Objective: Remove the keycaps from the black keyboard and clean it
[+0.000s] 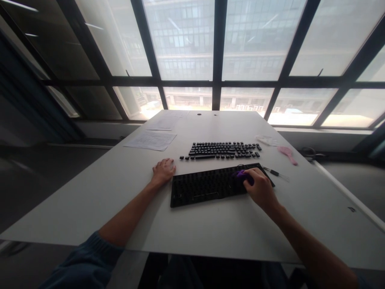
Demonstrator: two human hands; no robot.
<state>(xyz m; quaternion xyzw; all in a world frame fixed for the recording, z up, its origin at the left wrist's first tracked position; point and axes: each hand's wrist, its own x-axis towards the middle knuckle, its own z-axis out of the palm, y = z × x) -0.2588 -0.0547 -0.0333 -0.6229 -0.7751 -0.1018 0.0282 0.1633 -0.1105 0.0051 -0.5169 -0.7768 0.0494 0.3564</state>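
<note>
A black keyboard base (204, 185) with its keycaps off lies slightly tilted across the table in front of me. My right hand (261, 188) is closed around a soft-looking purple thing (242, 175), pressed against the right part of the base; its exact kind is hard to make out. Beside the base's upper left corner, my left hand (163, 171) rests on the table with its fingers stretched forward. Behind the base, the loose black keycaps (221, 149) are laid out in keyboard order.
To the right lie a keycap puller (275, 173) with wire ends, a pink brush-like item (288, 154) with a handle, and a clear plastic bag (267, 140). Printed paper sheets (151, 140) lie at the left. Large windows (180, 40) stand beyond the white table (135, 233).
</note>
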